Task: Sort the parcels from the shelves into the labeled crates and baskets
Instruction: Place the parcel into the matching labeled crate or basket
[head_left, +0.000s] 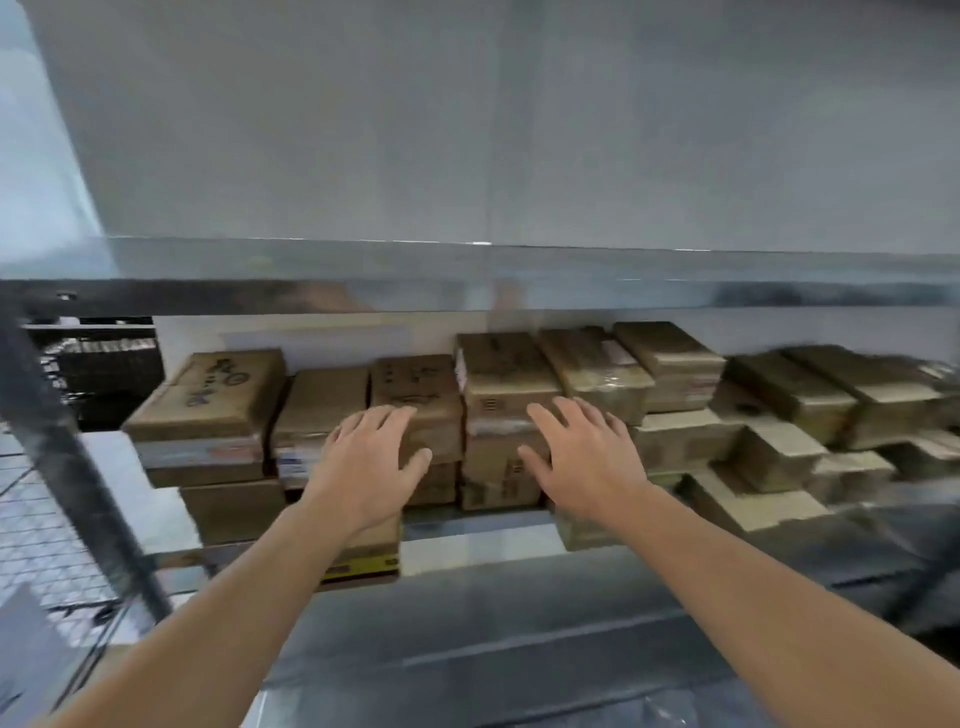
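Note:
Several brown cardboard parcels are stacked on a metal shelf (467, 540) in front of me. My left hand (371, 462) reaches forward with fingers spread and straight, its fingertips over a taped parcel (415, 384) in the middle of the row. My right hand (584, 457) is also spread flat, in front of a taller stack of parcels (506, 384) just right of centre. Neither hand holds anything. A low parcel with a yellow label (363, 561) lies at the shelf's front edge under my left wrist.
A printed box (218, 395) tops the left stack. More parcels (789, 395) step down to the right, blurred. The upper shelf's metal beam (467, 275) runs across just above the parcels. A wire mesh panel (47, 540) and upright post (67, 457) stand at the left.

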